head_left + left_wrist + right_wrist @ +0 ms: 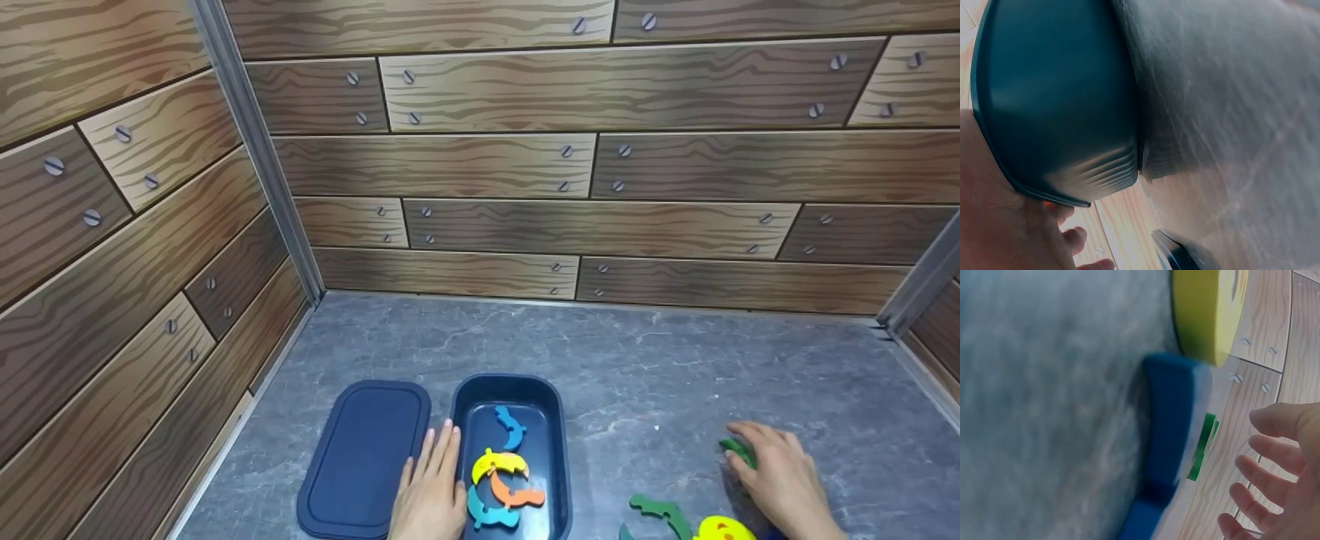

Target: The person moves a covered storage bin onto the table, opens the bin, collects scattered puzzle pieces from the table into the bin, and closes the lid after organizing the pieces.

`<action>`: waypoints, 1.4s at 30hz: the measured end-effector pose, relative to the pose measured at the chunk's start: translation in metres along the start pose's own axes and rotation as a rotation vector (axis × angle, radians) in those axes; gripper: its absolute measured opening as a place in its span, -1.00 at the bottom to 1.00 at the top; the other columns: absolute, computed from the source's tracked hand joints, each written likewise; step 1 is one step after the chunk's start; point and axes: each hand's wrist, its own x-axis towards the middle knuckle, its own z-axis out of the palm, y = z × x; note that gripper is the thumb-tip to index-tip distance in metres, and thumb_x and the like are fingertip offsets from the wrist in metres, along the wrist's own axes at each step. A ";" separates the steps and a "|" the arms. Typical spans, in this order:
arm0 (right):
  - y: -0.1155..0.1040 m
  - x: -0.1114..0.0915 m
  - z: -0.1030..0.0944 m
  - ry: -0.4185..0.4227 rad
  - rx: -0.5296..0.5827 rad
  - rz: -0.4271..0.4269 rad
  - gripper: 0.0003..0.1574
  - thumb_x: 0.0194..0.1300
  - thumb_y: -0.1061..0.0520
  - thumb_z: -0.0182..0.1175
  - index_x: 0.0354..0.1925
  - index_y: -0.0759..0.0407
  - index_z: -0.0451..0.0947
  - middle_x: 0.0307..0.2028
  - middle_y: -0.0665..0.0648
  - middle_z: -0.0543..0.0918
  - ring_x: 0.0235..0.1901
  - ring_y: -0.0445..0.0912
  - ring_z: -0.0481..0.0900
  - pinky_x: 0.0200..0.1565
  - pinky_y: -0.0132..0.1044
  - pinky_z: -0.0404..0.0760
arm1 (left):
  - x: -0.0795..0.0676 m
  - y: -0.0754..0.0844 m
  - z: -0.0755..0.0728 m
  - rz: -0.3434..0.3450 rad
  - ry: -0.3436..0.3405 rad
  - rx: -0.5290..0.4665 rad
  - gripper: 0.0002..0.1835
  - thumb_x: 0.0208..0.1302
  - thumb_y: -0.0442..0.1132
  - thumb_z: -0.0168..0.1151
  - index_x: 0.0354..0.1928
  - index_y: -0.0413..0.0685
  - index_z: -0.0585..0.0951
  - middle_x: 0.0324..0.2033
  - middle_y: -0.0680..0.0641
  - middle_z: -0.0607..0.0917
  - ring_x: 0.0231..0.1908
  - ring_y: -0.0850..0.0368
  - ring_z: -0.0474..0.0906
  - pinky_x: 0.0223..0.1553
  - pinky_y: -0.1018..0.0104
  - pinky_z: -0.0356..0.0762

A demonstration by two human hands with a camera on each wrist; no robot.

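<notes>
My left hand [431,487] lies with straight fingers along the left wall of a dark blue box [562,450]; in the left wrist view it touches the rim. Inside the box are several curved toy pieces: a blue one [511,427], a yellow one [499,465], an orange one [517,495] and a teal one [491,514]. On the right, my right hand [784,476] hovers around a green curved piece [739,451]. Seen from the right wrist, its fingers are spread and the green piece [1203,447] sits apart from them.
A flat dark blue lid [364,457] lies left of the box. Near my right hand are another green piece [660,510], a round yellow piece [724,529] and a dark blue piece [1171,422]. Wood-patterned walls [487,165] bound the grey marbled table [637,367].
</notes>
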 end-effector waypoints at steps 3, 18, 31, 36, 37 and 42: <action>0.002 0.002 -0.004 -0.042 -0.012 0.007 -0.34 0.16 -0.02 0.29 0.14 0.30 0.46 0.09 0.45 0.41 0.00 0.37 0.29 -0.13 0.35 0.26 | 0.000 0.000 0.000 0.004 -0.004 -0.003 -0.29 0.31 -0.13 0.02 0.47 0.12 0.03 0.44 0.12 -0.03 0.41 -0.01 -0.14 0.28 -0.26 -0.07; 0.014 0.012 0.000 -0.132 -0.088 -0.016 -0.33 0.05 -0.08 0.36 0.07 0.25 0.53 -0.03 0.43 0.50 -0.11 0.35 0.39 -0.24 0.31 0.36 | -0.001 0.000 0.002 -0.006 -0.005 -0.001 -0.28 0.31 -0.12 0.03 0.47 0.12 0.03 0.44 0.12 -0.03 0.41 0.01 -0.14 0.28 -0.25 -0.07; 0.017 0.013 0.000 -0.114 -0.085 -0.008 -0.45 0.05 0.00 0.38 0.00 0.20 0.59 -0.17 0.32 0.57 -0.24 0.21 0.46 -0.31 0.14 0.44 | -0.002 0.000 0.002 -0.001 0.012 -0.004 -0.29 0.31 -0.13 0.02 0.47 0.13 0.03 0.44 0.14 -0.03 0.41 0.01 -0.13 0.27 -0.26 -0.05; 0.017 0.014 -0.002 -0.147 -0.075 0.020 -0.46 0.07 -0.02 0.35 0.01 0.19 0.59 -0.26 0.22 0.57 -0.30 0.15 0.47 -0.36 0.06 0.45 | -0.001 -0.001 0.002 0.000 0.012 0.000 -0.29 0.31 -0.13 0.02 0.47 0.12 0.04 0.44 0.14 -0.03 0.41 0.01 -0.13 0.27 -0.26 -0.05; 0.017 0.014 -0.002 -0.148 -0.073 0.023 -0.46 0.07 -0.02 0.35 0.01 0.19 0.59 -0.28 0.20 0.57 -0.32 0.13 0.47 -0.37 0.04 0.45 | -0.001 -0.001 0.002 0.002 0.012 0.001 -0.29 0.31 -0.13 0.02 0.47 0.12 0.04 0.44 0.13 -0.03 0.41 0.00 -0.13 0.27 -0.26 -0.05; 0.016 0.013 0.000 -0.130 -0.068 0.014 -0.53 0.05 0.03 0.37 -0.05 0.19 0.62 -0.37 0.10 0.57 -0.38 0.07 0.48 -0.42 -0.02 0.46 | -0.001 -0.002 0.002 0.009 0.011 0.005 -0.29 0.31 -0.14 0.02 0.46 0.12 0.05 0.44 0.13 -0.03 0.41 0.00 -0.13 0.27 -0.26 -0.04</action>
